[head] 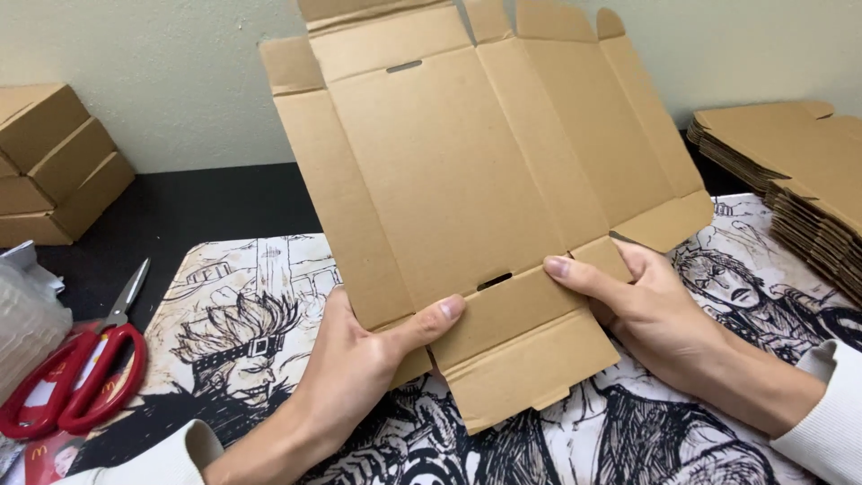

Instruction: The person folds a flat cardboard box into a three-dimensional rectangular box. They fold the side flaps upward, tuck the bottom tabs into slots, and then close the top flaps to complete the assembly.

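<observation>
Plain brown cardboard sheet (467,180); black-and-white comic-drawing mat (269,305); red-handled scissors (76,373); black surface (206,211); white sleeves (831,422).

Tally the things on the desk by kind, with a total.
Flat cardboard box blank, held in left hand and right hand: 1
Folded cardboard boxes: 3
Stack of flat blanks: 1
Red-handled scissors: 1
Illustrated desk mat: 1
Total: 7

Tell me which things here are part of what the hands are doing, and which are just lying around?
In hand:
- flat cardboard box blank, unfolded, held up
- left hand and right hand, thumbs on its near edge

Lying about:
- red-handled scissors
- stack of flat blanks
- folded boxes
- printed mat
</observation>
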